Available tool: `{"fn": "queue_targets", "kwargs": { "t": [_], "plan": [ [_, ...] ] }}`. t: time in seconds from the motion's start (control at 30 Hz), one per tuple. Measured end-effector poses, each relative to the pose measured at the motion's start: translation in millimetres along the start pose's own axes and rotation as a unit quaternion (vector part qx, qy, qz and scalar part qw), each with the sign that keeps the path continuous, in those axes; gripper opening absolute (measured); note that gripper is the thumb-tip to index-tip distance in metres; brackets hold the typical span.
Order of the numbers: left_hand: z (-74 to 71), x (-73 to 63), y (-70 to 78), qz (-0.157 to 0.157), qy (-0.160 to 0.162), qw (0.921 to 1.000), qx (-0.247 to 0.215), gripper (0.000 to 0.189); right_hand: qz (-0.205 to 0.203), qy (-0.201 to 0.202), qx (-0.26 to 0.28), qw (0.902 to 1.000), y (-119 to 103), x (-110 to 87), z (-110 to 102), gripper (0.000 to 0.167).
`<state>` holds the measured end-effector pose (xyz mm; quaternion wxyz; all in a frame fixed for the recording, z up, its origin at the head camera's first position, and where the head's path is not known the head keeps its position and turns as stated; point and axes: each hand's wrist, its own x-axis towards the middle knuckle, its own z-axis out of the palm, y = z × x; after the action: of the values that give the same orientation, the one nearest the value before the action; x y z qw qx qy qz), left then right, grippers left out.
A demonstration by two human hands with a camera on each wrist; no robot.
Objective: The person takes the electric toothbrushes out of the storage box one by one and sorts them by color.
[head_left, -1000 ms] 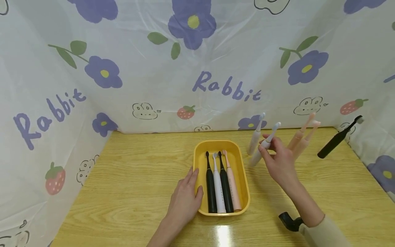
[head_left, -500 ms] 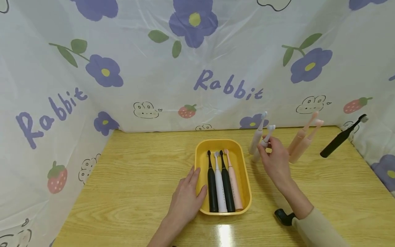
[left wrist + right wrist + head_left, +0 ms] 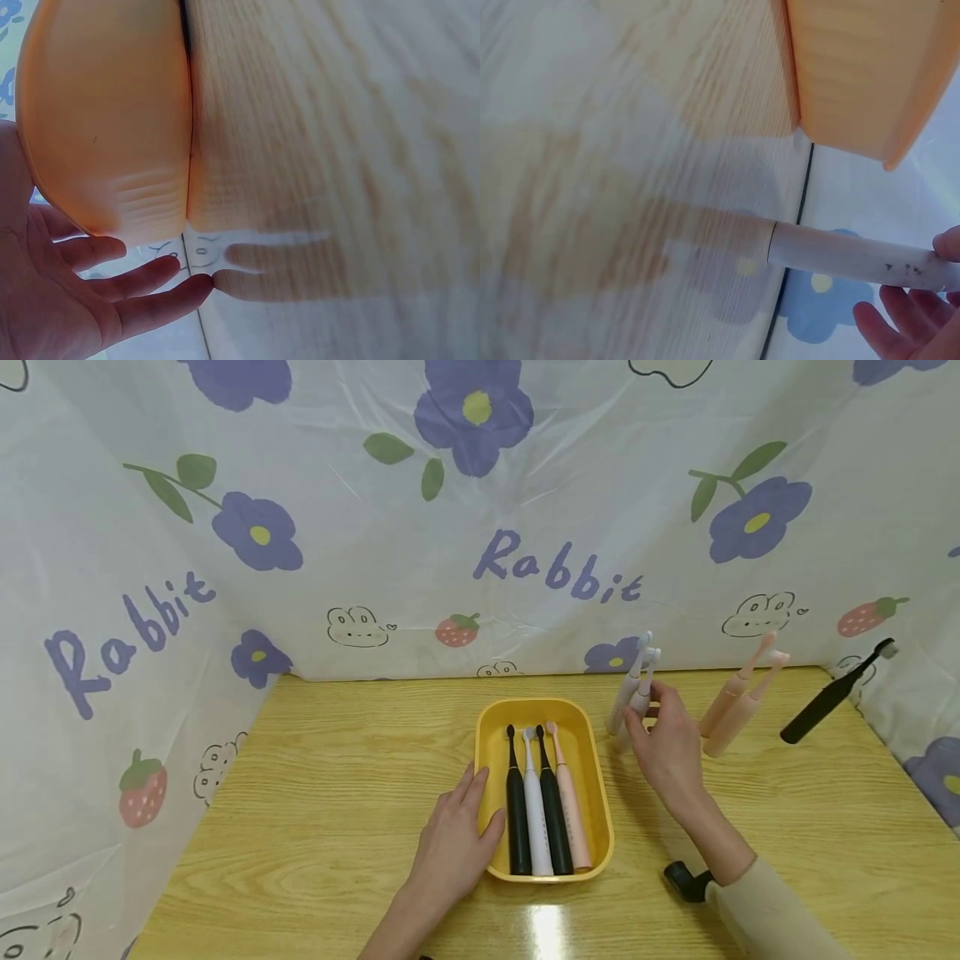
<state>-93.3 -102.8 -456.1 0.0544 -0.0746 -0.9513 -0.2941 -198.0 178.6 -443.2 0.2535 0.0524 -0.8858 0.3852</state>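
My right hand [image 3: 670,747] pinches the handle of a white electric toothbrush [image 3: 640,702]. Held upright, this toothbrush has its base at the tabletop in the right wrist view, right beside another white electric toothbrush [image 3: 622,705] that stands on its own. My left hand [image 3: 450,839] rests at the left side of the yellow tray [image 3: 534,701], thumb over the rim. Seen from the left wrist, its fingers [image 3: 161,309] extend loosely past the tray's wall. Inside the tray lie two black toothbrushes [image 3: 517,818], a white toothbrush [image 3: 537,818] and a pink toothbrush [image 3: 573,818], side by side.
Right of my right hand stand two pink toothbrushes [image 3: 726,700] close together. Farther right is a black toothbrush [image 3: 821,706]. A black curved object [image 3: 686,882] sits by my right sleeve. Patterned cloth [image 3: 375,552] hangs behind the wooden table [image 3: 322,793].
My right hand has moved slightly back and left, bringing the white toothbrush from a tilt to upright, close against the other white one. The left hand has stayed at the tray.
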Motion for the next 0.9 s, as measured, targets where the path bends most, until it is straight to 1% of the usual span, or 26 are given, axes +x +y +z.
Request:
{"fn": "queue_targets", "kwargs": {
  "t": [0.17,0.27,0.37,0.47,0.57,0.73,0.8,0.9],
  "plan": [
    [0.1,0.0,0.0,0.001,0.0,1.0,-0.002,0.06,0.024,-0.009,-0.005,0.9997,0,0.7,1,0.051],
    [0.1,-0.3,-0.2,0.001,0.0,1.0,-0.003,0.06,0.036,-0.006,-0.003,0.9993,-1,-1.3,0,0.057],
    [0.0,-0.4,-0.4,-0.001,-0.001,1.0,-0.003,0.06,0.043,0.015,0.01,0.9989,-5,-3.1,-2,0.062],
    [0.0,-0.1,-0.3,-0.003,-0.002,1.0,-0.004,0.06,0.038,0.043,0.046,0.9973,-13,-3.8,-5,0.066],
    [0.2,0.0,-0.1,-0.003,-0.002,1.0,-0.002,0.06,0.01,0.071,0.087,0.9936,-25,-4.5,-7,0.067],
    [0.5,0.0,0.0,-0.002,-0.002,1.0,-0.003,0.06,-0.069,0.113,0.14,0.9814,-50,-8.0,-7,0.064],
    [0.6,-0.1,-0.1,-0.001,-0.003,1.0,-0.003,0.06,-0.094,0.113,0.156,0.9767,-60,-10.4,-5,0.063],
    [0.7,-0.3,-0.2,0.0,-0.002,1.0,-0.003,0.06,-0.116,0.085,0.176,0.9737,-73,-14.9,2,0.064]
  ]
}}
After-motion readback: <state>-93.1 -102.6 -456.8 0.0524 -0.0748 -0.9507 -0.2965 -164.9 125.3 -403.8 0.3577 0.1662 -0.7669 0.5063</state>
